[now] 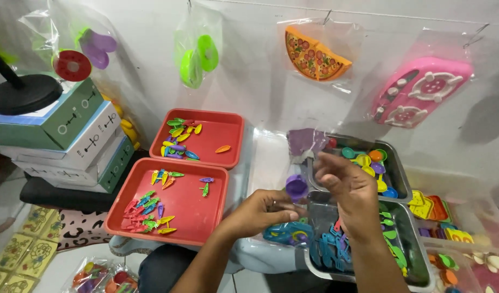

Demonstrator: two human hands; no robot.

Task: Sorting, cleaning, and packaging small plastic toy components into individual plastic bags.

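A: What was held in the hands?

B: A small purple plastic cup (296, 187) was pinched in the grip of the right hand (344, 187), with the fingers closed on its far side. The left hand (260, 211) was closed just below it, its fingertips curled around something clear that could not be made out. The cup was held in the air between the two hands, above the near metal tray.

A: What was seen beneath them?

B: A shallow rectangular steel tray (417, 271) was seen below the right wrist, filled with flat blue plastic pieces (328, 247) and green plastic pieces (393, 244). A round blue and green toy part (287, 233) lay at its left edge. Behind it, a second steel tray (398, 171) was loaded with small coloured plastic spoons and bowls (368, 157).

A: And to the left?

B: Two red plastic trays were set side by side, one behind the other. The near red tray (195, 211) was strewn with small leaf-shaped plastic pieces (146, 214) in mixed colours; the far red tray (222, 133) carried a smaller scatter of the same kind. Stacked green and white cardboard boxes (76, 141) were seen further left.

A: And on the wall?

B: Clear bags were hung there, with an orange toy pizza (314, 57) in one and a pink toy stove (423, 89) in another.
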